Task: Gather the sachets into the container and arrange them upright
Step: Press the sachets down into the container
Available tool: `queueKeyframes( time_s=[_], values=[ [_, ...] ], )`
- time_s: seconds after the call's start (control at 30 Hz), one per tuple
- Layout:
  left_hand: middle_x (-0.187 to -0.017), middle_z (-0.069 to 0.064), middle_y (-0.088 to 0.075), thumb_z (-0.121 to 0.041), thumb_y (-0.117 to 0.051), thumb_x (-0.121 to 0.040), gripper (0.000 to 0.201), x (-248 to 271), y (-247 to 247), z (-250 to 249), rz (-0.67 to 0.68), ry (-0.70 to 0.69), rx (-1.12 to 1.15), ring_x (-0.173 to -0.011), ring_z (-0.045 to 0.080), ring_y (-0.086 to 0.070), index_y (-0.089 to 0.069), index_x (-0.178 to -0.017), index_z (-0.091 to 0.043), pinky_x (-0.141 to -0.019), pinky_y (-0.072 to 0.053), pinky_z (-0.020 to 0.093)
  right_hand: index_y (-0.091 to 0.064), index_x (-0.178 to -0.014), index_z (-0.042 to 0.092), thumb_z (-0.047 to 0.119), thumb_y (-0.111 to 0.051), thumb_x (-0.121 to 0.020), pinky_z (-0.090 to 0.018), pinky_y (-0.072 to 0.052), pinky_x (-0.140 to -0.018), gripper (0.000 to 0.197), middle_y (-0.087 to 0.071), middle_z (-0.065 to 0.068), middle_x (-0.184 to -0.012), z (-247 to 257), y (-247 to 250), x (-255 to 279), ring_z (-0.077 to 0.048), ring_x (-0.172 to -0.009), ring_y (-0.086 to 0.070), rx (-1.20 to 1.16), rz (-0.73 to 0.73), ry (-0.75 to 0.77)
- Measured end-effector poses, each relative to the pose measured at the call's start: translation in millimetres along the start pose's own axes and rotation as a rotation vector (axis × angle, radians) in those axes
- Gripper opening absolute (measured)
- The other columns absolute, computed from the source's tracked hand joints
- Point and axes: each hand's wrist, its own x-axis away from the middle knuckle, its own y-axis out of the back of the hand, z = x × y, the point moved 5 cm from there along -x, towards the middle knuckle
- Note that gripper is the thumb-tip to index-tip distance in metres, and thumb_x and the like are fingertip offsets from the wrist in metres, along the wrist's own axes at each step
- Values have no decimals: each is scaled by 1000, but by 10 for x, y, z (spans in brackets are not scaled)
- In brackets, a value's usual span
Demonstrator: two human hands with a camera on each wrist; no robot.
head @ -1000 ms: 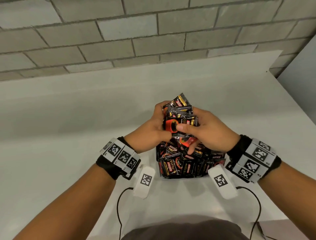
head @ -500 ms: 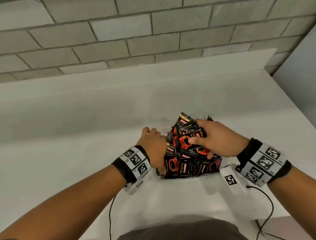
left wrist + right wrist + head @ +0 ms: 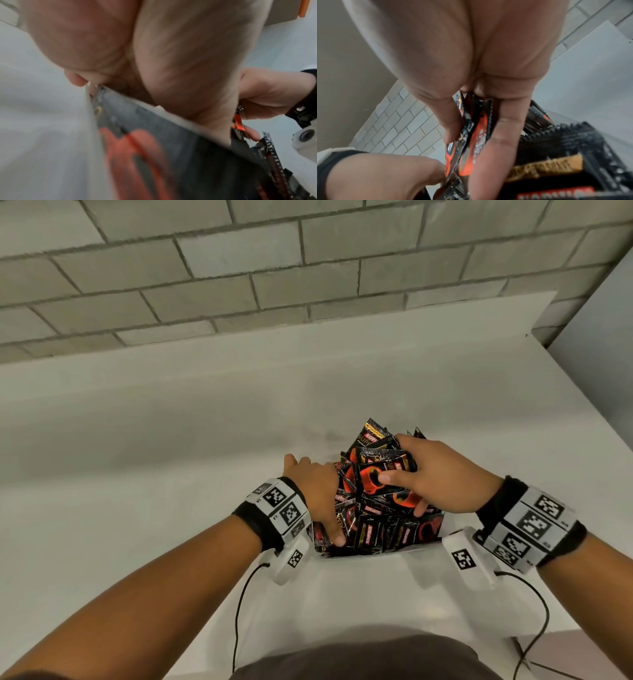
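Head view showed a heap of black-and-red coffee sachets packed into a clear container on the white desk, in front of a grey brick wall; the container's walls were barely visible under the sachets. The left hand lay against the left side of the heap, fingers extended along it and thumb down on the near sachets. The right hand clamped a bundle of sachets on top of the pile, thumb over a printed red cup. Both wrists wore bands with black-and-white markers. Left wrist view, blurred, showed the left hand pressed flat on a sachet at the container's edge, with the right hand beyond. Right wrist view showed the right hand pinching several upright sachets between thumb and fingers, the left hand touching them below.
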Motion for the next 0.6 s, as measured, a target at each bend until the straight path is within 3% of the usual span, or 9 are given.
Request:
queueKeyframes(
  time_s=[0.07,0.13,0.23,0.37,0.6],
  values=[
    [-89,-5,-57,-79,-83,-48,86,-11,-26,20,16,-5,14,-103,20,-46,-57,-104,-19,-99,-28,43,-50,-130,27,44,-66,-93,-52,-60,-54,44,-64,-7,-114,-8,6,8,-28,-58,-73,-7,-2,4],
    [-100,-3,-60,-79,-83,-46,92,-16,-58,54,0,-13,51,-109,21,-47,-60,-114,-22,-99,-29,43,-51,-129,27,42,-66,-94,-51,-60,-54,42,-64,-1,-115,-1,9,18,-28,-60,-73,-27,-4,9],
    [-106,-5,-64,-69,-88,-51,93,11,-65,56,-18,-50,141,-110,21,-54,-56,-124,-22,-101,-29,44,-52,-128,27,40,-68,-93,-50,-60,-53,40,-64,1,-114,-14,10,20,-29,-66,-74,-45,-11,4],
    [-130,-3,-65,-59,-92,-55,107,87,-7,40,-42,-71,253,-120,24,-56,-47,-144,-22,-105,-26,45,-51,-126,28,44,-67,-92,-51,-60,-53,41,-65,-6,-112,-26,12,5,-30,-66,-74,-31,-12,6],
    [-124,2,-65,-52,-90,-65,97,196,91,138,-143,-32,319,-119,28,-56,-49,-146,-19,-105,-31,43,-49,-123,23,43,-64,-95,-53,-59,-56,38,-65,-9,-110,13,41,45,-25,-53,-71,28,-38,-6]
  ],
)
